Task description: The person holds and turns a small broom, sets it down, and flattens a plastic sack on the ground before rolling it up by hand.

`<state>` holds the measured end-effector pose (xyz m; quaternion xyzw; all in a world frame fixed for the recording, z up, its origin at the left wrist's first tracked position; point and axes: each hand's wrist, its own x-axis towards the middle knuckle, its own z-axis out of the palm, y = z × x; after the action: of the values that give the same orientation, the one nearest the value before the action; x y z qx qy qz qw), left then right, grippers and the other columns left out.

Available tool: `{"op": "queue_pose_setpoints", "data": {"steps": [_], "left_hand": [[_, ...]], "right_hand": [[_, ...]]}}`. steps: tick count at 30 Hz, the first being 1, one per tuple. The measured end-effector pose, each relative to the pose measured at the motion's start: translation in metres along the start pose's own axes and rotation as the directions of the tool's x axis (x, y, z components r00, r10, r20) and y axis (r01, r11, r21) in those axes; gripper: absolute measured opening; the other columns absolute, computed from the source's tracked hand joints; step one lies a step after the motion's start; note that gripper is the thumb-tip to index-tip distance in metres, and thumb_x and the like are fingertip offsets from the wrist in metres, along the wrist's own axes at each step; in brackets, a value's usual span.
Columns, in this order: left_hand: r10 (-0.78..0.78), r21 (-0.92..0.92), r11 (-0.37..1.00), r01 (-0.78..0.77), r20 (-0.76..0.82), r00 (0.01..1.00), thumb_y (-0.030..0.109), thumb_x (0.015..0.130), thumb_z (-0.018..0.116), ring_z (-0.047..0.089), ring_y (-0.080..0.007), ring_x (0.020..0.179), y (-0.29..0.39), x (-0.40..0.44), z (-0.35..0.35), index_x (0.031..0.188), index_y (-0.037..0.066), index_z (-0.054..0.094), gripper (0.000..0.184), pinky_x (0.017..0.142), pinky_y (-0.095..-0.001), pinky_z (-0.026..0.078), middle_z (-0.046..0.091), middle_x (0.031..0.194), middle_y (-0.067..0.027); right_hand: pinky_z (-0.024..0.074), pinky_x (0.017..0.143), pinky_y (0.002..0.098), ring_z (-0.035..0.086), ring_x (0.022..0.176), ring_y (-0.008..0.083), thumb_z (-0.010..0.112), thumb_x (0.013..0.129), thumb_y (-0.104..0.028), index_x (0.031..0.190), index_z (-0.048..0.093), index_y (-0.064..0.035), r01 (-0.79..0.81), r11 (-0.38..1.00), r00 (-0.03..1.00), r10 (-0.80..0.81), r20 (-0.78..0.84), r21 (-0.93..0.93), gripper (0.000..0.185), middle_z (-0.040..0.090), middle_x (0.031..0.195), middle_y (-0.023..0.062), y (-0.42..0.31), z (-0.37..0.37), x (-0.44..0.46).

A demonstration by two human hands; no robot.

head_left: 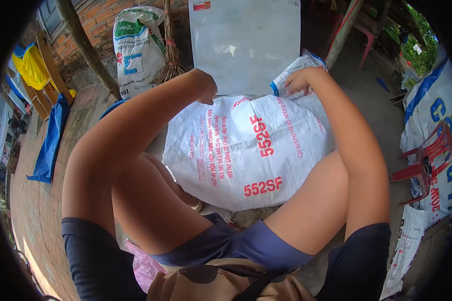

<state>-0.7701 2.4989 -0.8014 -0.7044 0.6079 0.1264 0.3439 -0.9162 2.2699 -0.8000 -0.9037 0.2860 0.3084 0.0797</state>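
A large white sack with red print, "552SF", lies between the person's knees. At its far left edge is my left hand, bent down with its fingers closed; what they hold, if anything, is hidden. My right hand is at the far right edge of the sack, fingers curled down over a smaller white and blue printed bag. Whether the right fingers grip the bag or the sack rim cannot be made out.
Behind the sack stands a pale, box-like panel. An upright white and green sack leans by a wooden pole. To the right are a red plastic chair and large sacks; a blue sheet lies left.
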Motion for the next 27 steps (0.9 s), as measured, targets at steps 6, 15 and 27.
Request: {"op": "queue_pose_setpoints", "data": {"steps": [6,15,27], "left_hand": [[-0.09,-0.461,0.887,-0.03,-0.236,0.968,0.042,0.084,0.051,0.052,-0.0324,0.106,-0.012,0.114,-0.002,0.138,0.017,0.024,0.065,0.09,-0.0399,0.041,0.053,0.118,-0.0173],[-0.297,-0.902,0.431,0.03,-0.11,0.949,0.054,0.083,0.045,0.017,-0.0452,0.129,0.11,0.275,0.194,0.14,0.029,0.014,0.07,0.095,-0.0651,0.024,0.007,0.146,-0.0156],[-0.663,-0.78,0.391,0.488,0.129,0.737,0.052,0.087,0.032,-0.009,-0.0338,0.134,0.143,0.316,0.236,0.141,0.029,0.01,0.063,0.087,-0.0771,0.002,-0.004,0.148,-0.0041]], "right_hand": [[0.046,0.08,0.0371,0.058,0.098,0.0275,0.057,0.079,-0.032,0.115,0.054,-0.0113,0.173,0.96,0.96,-0.215,-0.181,-0.221,0.042,0.058,0.111,0.0104,-0.031,0.002,0.082],[0.0206,0.097,0.063,0.018,0.128,0.0463,0.051,0.08,-0.05,0.136,0.028,-0.0281,-0.007,1.0,0.903,0.015,-0.429,0.021,0.064,0.017,0.145,0.0112,-0.015,0.222,0.211],[0.0058,0.1,0.0619,0.007,0.128,0.0509,0.045,0.08,-0.055,0.138,0.026,-0.0121,-0.106,0.962,0.744,0.246,-0.621,0.253,0.074,0.01,0.143,0.0232,-0.031,0.35,0.24]]}}
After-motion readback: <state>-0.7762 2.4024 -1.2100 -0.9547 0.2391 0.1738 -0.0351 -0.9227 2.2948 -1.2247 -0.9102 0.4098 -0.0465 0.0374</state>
